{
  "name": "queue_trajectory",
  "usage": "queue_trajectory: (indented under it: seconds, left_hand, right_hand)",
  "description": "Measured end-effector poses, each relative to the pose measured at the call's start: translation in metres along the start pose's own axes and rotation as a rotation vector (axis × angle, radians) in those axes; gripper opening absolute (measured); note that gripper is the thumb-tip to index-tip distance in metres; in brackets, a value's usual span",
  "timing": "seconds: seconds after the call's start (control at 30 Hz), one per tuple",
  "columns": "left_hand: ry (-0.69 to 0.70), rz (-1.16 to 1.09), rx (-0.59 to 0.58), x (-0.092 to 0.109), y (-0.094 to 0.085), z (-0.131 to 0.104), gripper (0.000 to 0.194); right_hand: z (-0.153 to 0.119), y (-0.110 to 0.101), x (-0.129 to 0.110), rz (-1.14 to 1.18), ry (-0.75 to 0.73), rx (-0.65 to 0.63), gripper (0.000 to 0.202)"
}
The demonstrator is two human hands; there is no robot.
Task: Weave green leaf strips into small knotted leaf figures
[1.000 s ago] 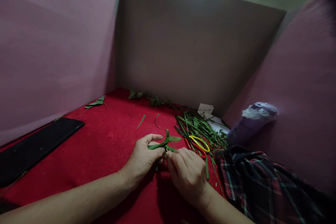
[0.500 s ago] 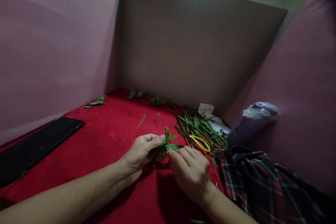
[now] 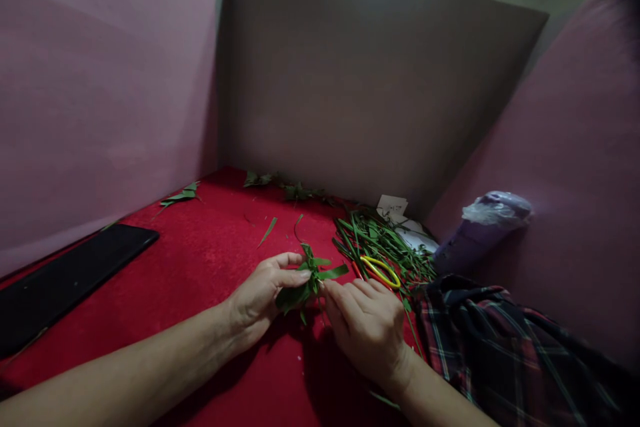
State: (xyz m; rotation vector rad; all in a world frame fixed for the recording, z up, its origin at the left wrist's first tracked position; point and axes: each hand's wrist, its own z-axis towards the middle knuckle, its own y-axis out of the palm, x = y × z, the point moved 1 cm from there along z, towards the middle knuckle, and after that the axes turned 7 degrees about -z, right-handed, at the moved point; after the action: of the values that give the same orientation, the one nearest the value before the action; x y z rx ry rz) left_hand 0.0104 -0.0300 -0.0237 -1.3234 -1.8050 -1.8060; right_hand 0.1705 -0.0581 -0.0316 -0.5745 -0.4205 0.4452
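Between thumb and fingers, my left hand [image 3: 263,293] pinches a small bundle of folded green leaves [image 3: 311,273] with blades sticking out to several sides. Close on its right side, my right hand [image 3: 367,323] has thumb and forefinger pressed together at a thin pale stem or strand of the bundle; the rest of its fingers are curled in. Just beyond the right hand lies a pair of scissors [image 3: 381,272] with yellow and red handles. Behind them is a heap of cut green stems and grass [image 3: 373,233].
A red cloth [image 3: 215,267] covers the surface. At the left lies a long black flat object [image 3: 75,280]. Loose leaves [image 3: 300,191] lie along the back wall. On the right are plaid fabric [image 3: 510,340], a purple object wrapped in plastic [image 3: 475,227] and white paper [image 3: 415,238].
The leaf bundle has tilted and shifted slightly left in my left hand, showing more of its lower leaves. My right hand has drawn slightly right, away from the long blade.
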Motion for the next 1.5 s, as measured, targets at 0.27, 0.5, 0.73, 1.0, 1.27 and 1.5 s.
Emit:
queue_trajectory:
  seconds: [0.27, 0.5, 0.73, 1.0, 1.27, 1.5]
  left_hand:
    - [0.058, 0.031, -0.024, -0.0003, -0.0013, 0.0004, 0.013]
    - [0.052, 0.084, 0.001, -0.0032, -0.006, 0.0028, 0.015]
    - [0.032, 0.024, -0.013, -0.0011, 0.0005, -0.0011, 0.007]
    - [0.019, 0.053, -0.011, -0.0014, -0.0024, 0.0003, 0.01]
    - [0.018, 0.08, -0.003, -0.0027, -0.0037, 0.0026, 0.006]
    - [-0.006, 0.041, 0.011, 0.0007, 0.0006, -0.0006, 0.006]
  right_hand:
    - [0.0013, -0.0018, -0.0036, -0.049, -0.065, 0.031, 0.012]
    - [-0.0005, 0.0031, -0.0041, -0.037, 0.034, -0.067, 0.022]
    - [0.0014, 0.0024, -0.0077, -0.011, 0.032, -0.057, 0.023]
    - [0.0002, 0.0027, -0.0076, -0.022, 0.043, -0.042, 0.024]
    - [0.0005, 0.003, -0.0076, -0.018, 0.047, -0.056, 0.023]
    - [-0.0006, 0.0066, -0.0063, -0.016, 0.08, -0.079, 0.02]
